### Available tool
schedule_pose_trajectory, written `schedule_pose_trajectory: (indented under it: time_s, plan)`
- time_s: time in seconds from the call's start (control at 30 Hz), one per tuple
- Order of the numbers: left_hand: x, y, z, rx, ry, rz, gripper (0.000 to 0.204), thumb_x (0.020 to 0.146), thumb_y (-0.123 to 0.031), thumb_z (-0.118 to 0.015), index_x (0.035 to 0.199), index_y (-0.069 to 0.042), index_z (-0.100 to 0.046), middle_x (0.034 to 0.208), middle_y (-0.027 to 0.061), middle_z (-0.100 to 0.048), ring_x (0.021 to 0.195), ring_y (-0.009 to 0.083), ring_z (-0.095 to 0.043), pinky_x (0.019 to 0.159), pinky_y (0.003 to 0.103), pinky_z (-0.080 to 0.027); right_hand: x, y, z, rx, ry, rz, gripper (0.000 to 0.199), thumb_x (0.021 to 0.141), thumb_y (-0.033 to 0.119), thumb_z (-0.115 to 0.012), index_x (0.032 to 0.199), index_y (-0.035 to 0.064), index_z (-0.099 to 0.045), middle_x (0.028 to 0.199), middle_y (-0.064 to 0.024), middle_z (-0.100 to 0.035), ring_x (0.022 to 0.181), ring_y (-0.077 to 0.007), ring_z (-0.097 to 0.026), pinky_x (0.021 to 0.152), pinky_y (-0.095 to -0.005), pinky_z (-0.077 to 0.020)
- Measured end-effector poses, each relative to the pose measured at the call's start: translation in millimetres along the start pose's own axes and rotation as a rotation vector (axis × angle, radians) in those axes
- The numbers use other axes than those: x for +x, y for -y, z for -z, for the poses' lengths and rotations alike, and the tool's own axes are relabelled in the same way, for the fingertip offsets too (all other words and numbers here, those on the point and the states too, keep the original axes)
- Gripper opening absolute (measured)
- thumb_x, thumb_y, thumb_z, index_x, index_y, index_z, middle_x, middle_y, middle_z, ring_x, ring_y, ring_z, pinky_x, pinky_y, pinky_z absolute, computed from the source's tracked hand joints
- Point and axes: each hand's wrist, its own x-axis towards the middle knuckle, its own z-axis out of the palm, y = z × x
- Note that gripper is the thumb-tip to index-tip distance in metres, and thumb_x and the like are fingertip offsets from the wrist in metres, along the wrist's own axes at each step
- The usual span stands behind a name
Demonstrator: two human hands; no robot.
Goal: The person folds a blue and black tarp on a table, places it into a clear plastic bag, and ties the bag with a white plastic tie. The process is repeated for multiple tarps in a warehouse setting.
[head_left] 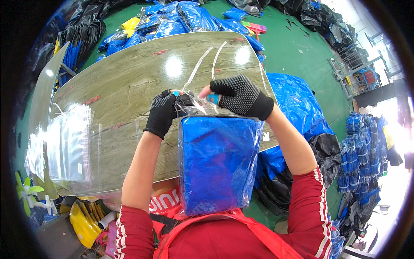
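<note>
Both gloved hands, left hand (pixel 161 113) and right hand (pixel 241 96), pinch the clear bag (pixel 217 166) mouth at 12 o'clock; each grip clenched on crumpled film, fingertips hidden, bag's bottom cut off by red apron (pixel 207 237).

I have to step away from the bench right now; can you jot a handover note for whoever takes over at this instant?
Left hand: black glove, pinching the bag's open top edge.
Right hand: black glove, pinching the same edge opposite.
Clear plastic bag: upright against the chest at the wooden table edge, folded blue item already inside.
Done: item is bagged.
Left: top looks not yet closed.
Stack of empty clear bags lies on the table's left; bagged blue packs are piled beyond it.
</note>
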Motion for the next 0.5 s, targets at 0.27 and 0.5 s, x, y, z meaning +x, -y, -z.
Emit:
schedule_pose_trajectory:
  time_s: [0.27,0.5]
  plan:
    - [-2,2,1,-0.043,0.031,-0.009,0.027,0.095,-0.023,-0.05,0.103,-0.001,-0.063,0.093,0.0094,-0.068,0.079,0.0142,-0.067,0.068,0.027,-0.055,2,4,9,0.129,0.024,-0.177,0.023,0.088,0.018,-0.065,0.106,0.0025,-0.066,0.093,-0.0083,-0.07,0.083,-0.0124,-0.063,0.078,-0.0286,-0.0501]
    - [-2,-1,-2,0.018,0.017,-0.019,0.028,0.096,-0.024,-0.049,0.103,-0.001,-0.064,0.092,0.0093,-0.068,0.079,0.0145,-0.067,0.067,0.027,-0.055,25,-14,-8,-0.249,0.271,-0.051,0.021,0.081,0.016,-0.064,0.1,0.008,-0.07,0.093,-0.0154,-0.069,0.088,-0.0289,-0.067,0.081,-0.0367,-0.0512]
